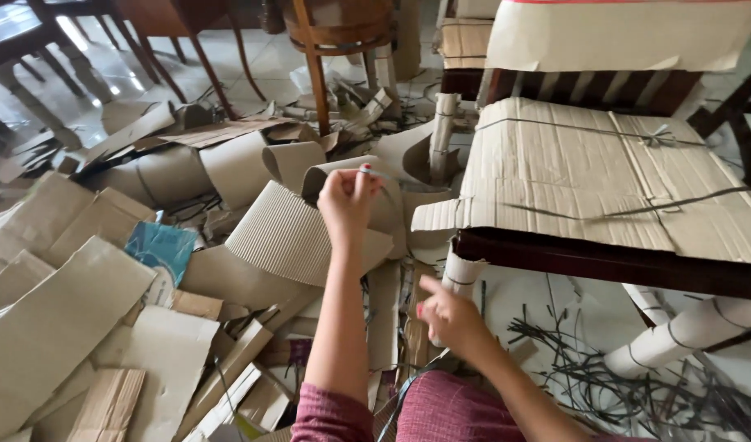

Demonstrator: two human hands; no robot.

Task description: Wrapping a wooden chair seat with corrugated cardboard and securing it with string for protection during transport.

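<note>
Mostly cardboard everywhere, so take the cardboard-wrapped table (605, 176) as landmark. Left hand (347, 200) is raised just left of the table's near corner, fingers curled shut into a loose fist, pinching something small with a red and pale tip at the fingertips; too small to tell what it is. Behind that hand, a curled strip of corrugated cardboard (298, 237), ribbed side out, stands on the floor pile left of the table. Right hand (449, 315) is lower, below the table's front edge, fingers partly spread with the index finger pointing up toward the wrapped table leg (460, 274); it holds nothing I can see, and whether the fingertip touches the leg is unclear. Both forearms come up from the bottom edge, pink-red sleeves (334, 417) at the elbows. Flat cardboard sheets (60, 315) cover the floor far left of the table, with a blue packet (161, 248) among them. Dark plastic straps (629, 385) lie scattered on the floor under the table, beside a second paper-wrapped leg (687, 331). Wooden chair legs (314, 78) stand beyond the pile, behind and left of the table. Thin dark strapping also crosses the table's cardboard top.
</note>
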